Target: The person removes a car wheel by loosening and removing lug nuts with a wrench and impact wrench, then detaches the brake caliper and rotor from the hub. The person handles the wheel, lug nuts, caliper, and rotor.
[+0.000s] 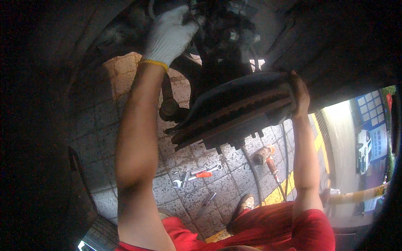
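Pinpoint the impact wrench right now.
In the head view, right of centre, the impact wrench lies on the paved floor, pictured below the brake disc, between the orange-handled tool and the right forearm.

Left grip (171, 31): white knit glove (161, 48), yellow cuff edge (155, 63); red clothing (264, 224); 1 pale shoe (247, 201), apparently laced.

Nothing legible for me right now. Over at the right of my head view there's a blue board (372, 111), standing at a slant, with a grid of pale squares on it. Just below, I'm getting a paler panel (380, 142) with rows of what look like characters, but they come through too small and blurred to make out.
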`<state>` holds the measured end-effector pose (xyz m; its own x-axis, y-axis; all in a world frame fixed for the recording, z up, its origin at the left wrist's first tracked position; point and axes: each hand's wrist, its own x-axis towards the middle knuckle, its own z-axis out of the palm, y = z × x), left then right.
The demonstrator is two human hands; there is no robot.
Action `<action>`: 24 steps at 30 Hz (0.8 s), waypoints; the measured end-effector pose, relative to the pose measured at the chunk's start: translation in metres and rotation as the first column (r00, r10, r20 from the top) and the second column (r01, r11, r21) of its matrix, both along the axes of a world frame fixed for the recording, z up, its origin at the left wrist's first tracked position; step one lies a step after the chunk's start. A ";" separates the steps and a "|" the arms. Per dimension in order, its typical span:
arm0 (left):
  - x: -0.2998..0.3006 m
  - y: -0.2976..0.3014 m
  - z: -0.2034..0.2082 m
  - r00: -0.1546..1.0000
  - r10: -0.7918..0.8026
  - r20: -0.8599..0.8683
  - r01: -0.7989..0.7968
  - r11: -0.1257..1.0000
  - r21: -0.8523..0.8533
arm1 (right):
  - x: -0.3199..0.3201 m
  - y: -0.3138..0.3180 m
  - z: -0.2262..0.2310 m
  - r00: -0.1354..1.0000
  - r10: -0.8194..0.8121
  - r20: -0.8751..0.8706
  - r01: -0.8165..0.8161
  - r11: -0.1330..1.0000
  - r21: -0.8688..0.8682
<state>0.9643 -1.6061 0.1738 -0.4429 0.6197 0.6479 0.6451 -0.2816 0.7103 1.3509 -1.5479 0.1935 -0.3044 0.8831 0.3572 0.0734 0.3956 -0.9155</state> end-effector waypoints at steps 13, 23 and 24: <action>0.007 0.012 0.006 0.842 -0.322 0.434 0.302 0.946 0.116 | 0.008 0.012 -0.010 0.998 0.042 -0.049 -0.041 0.999 0.019; 0.005 0.004 -0.001 0.966 -0.075 0.247 0.103 0.990 -0.099 | 0.017 0.015 -0.006 0.986 0.079 0.147 -0.092 0.993 0.079; 0.008 0.002 0.001 0.936 -0.148 0.319 0.170 0.985 -0.041 | 0.014 0.014 -0.005 0.996 0.065 0.057 -0.065 0.998 0.007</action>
